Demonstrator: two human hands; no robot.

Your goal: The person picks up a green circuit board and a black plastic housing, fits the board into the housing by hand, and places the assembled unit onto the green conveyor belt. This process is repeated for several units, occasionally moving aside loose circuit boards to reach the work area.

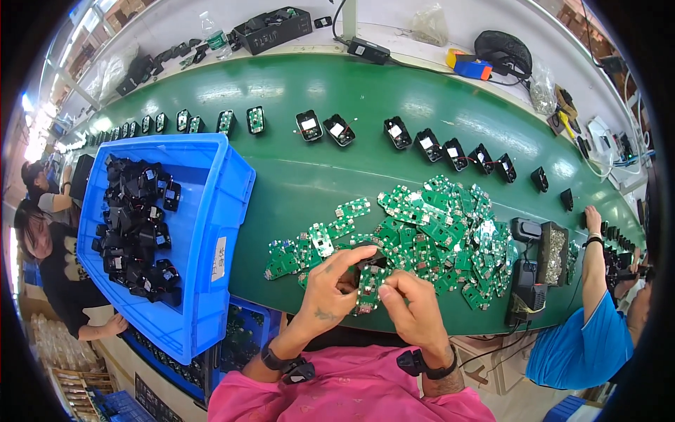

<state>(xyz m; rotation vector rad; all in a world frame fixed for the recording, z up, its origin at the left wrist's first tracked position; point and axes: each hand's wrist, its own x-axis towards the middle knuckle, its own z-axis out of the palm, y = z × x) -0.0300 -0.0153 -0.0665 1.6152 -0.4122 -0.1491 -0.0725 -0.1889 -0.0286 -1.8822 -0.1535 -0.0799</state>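
My left hand (330, 290) is closed around a small black plastic housing (370, 254), most of it hidden behind the fingers. In front of the housing, a green circuit board (368, 288) stands near upright, its component side toward me. Thumb and forefinger of my right hand (413, 304) pinch the board's right edge. Whether the board touches the housing, I cannot tell. Just beyond my hands spreads a heap of loose green circuit boards (439, 235), with a smaller cluster (283, 259) to the left.
A blue bin (242, 183) of black housings (137, 218) stands at left. A row of open housings (341, 131) crosses the green table (316, 88). At right are a black charger-like device (529, 288) and a tray of small parts (553, 254). A co-worker's arm (595, 267) reaches in there.
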